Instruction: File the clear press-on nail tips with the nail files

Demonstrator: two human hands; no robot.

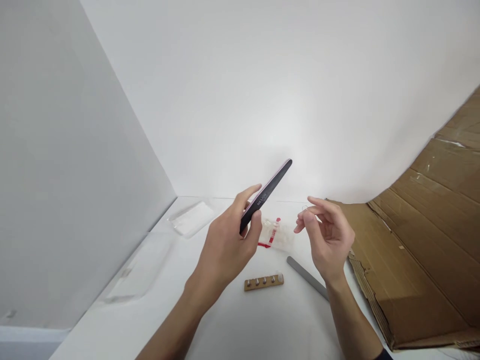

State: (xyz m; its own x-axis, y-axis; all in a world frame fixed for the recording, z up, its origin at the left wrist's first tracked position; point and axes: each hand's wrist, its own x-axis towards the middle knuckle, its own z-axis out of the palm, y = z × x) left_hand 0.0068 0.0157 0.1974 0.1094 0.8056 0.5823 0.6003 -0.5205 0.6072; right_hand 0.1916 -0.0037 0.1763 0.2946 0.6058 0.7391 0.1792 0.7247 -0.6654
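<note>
A black nail file (267, 195) with pale lettering slants up and to the right, gripped near its lower end by my left hand (232, 232). My right hand (330, 232) pinches a small clear piece (305, 208), probably a nail tip, between thumb and fingers; it is too faint to be sure. The file and the clear piece are apart. Below the hands, a brown nail-tip stand (264, 283) with several metal pegs lies on the table, and a whitish piece (280, 277) sits at its right end. A grey nail file (307, 278) rests under my right wrist, partly hidden.
A clear plastic bag (279, 235) with red markings lies behind the hands. At the left are a clear packet (193, 218) with white contents and another clear plastic wrapper (140, 272). Folded cardboard (423, 250) borders the right side; white walls (243, 100) stand behind and left.
</note>
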